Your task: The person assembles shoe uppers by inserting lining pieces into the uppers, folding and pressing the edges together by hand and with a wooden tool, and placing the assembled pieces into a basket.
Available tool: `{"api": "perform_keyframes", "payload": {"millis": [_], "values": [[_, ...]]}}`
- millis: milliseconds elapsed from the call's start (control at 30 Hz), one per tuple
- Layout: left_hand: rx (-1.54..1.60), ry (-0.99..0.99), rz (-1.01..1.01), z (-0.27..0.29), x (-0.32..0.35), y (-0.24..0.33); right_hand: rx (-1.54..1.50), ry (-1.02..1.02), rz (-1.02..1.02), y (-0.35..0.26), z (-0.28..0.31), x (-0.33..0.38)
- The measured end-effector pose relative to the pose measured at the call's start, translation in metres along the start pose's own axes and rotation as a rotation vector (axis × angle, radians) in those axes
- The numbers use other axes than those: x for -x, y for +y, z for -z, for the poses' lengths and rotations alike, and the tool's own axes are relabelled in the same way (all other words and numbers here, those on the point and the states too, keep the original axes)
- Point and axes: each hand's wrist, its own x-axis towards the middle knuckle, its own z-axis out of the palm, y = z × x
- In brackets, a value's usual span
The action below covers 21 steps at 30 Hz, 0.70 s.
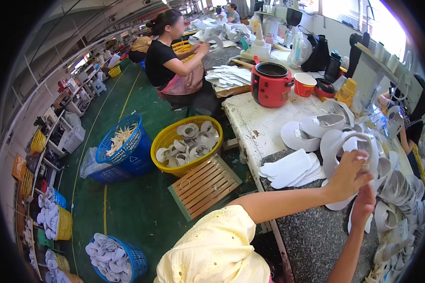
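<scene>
Both hands work at the right side of the bench [316, 236]. Our left hand [347, 177] is curled around the lower rim of a white shoe upper [359, 146], fingers closed on it and thumb on the near side. Our right hand [363, 203] sits just below the left, fingers bent; we cannot tell whether it grips the upper or only supports it from beneath. The upper stands above the bench, held up in front of us, touching the left hand. Just left of the hands lies a fanned stack of white insoles [290, 169]. Further uppers [323, 123] lie behind. A row of white pieces [396, 207] runs along the right edge. A red cooker pot [270, 84] stands at the far end of the bench. On the floor sits a yellow basket [167, 141] of white parts.
</scene>
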Motion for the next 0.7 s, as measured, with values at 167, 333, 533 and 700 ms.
{"api": "perform_keyframes", "payload": {"millis": [167,333,533,700], "values": [[-0.136,-0.621,-0.175,0.024,0.026,0.016,0.152,0.216,-0.17,-0.049,-0.019,0.044],[-0.345,-0.754,-0.612,0.025,0.063,0.026,0.096,0.392,-0.194,-0.078,-0.001,0.111],[-0.411,-0.839,-0.851,0.013,0.082,0.039,0.101,0.598,-0.166,-0.091,-0.032,0.164],[-0.342,-1.069,-0.94,-0.025,0.117,0.008,0.34,0.729,-0.529,-0.075,-0.031,0.213]]}}
